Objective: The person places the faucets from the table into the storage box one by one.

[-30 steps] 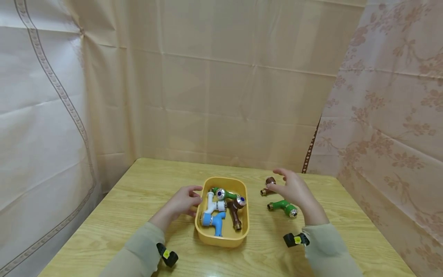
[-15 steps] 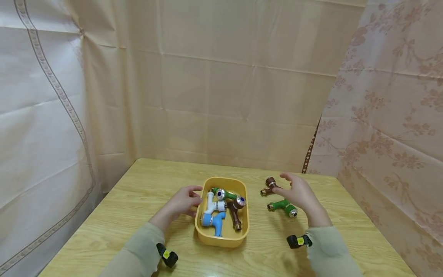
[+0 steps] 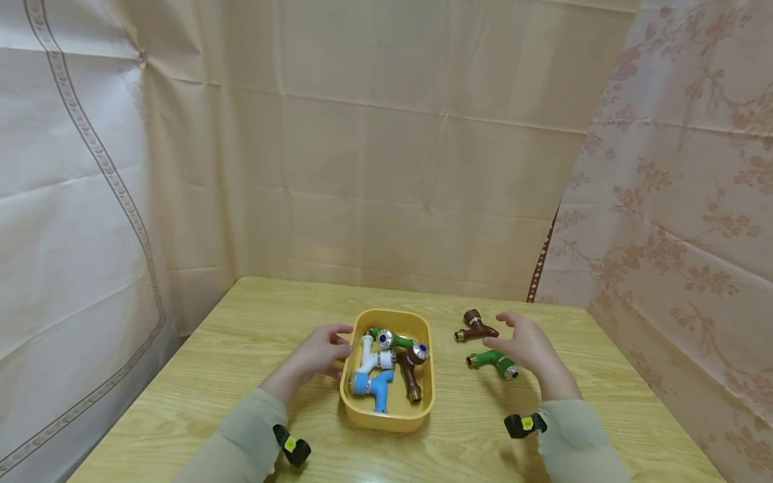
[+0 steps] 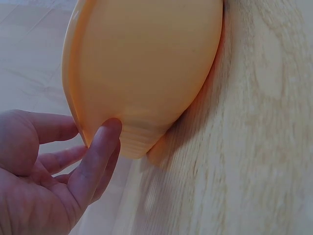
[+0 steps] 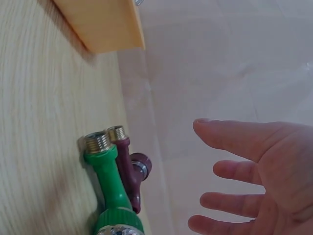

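Observation:
My left hand (image 3: 322, 352) rests at the left wall of a yellow plastic basket (image 3: 389, 422); in the left wrist view its relaxed fingertips touch the outer wall. Inside the basket lie a white tap (image 3: 367, 362), a blue tap (image 3: 380, 388), a brown tap (image 3: 410, 377) and a green tap (image 3: 401, 341). To the right, my right hand (image 3: 531, 349) hovers with fingers spread and holds nothing. Below and left of it, another green tap (image 3: 495, 361) lies on the table, with a second brown tap (image 3: 476, 327) behind it. Both also show in the right wrist view.
The wooden table (image 3: 266, 315) carries the basket near its middle. Beige cloth (image 3: 392, 168) hangs behind it, with a patterned curtain (image 3: 682, 201) at the right and pale cloth (image 3: 72, 201) at the left.
My right hand has drawn back to the right and toward me, uncovering the brown tap on the table. The left hand, the basket and the taps have stayed put.

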Motion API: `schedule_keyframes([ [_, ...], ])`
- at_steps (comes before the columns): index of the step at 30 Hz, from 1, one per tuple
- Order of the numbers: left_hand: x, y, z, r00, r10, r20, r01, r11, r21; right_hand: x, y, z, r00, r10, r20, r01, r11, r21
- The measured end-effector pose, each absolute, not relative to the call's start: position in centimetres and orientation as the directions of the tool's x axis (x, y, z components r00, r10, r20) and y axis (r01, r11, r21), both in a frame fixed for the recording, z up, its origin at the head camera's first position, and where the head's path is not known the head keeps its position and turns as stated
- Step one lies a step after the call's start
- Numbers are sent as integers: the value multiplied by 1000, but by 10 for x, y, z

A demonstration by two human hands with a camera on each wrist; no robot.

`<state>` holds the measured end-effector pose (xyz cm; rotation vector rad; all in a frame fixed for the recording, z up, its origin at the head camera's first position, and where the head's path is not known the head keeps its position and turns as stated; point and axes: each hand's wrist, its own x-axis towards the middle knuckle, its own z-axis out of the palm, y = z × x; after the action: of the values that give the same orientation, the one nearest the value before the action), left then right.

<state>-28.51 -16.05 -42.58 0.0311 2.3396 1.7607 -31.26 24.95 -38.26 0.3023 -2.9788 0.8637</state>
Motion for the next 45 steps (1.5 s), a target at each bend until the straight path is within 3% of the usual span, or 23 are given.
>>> schedule_keyframes([
  [13, -285, -160, -427, -977, 143, -158, -114, 278, 954, -313, 259, -395, -987, -162, -3, -137, 842, -522],
  [45, -287, -161, -430, -977, 148, -155, -109, 279, 954, -314, 265, -421, -989, -142, -41, -97, 833, -545],
])
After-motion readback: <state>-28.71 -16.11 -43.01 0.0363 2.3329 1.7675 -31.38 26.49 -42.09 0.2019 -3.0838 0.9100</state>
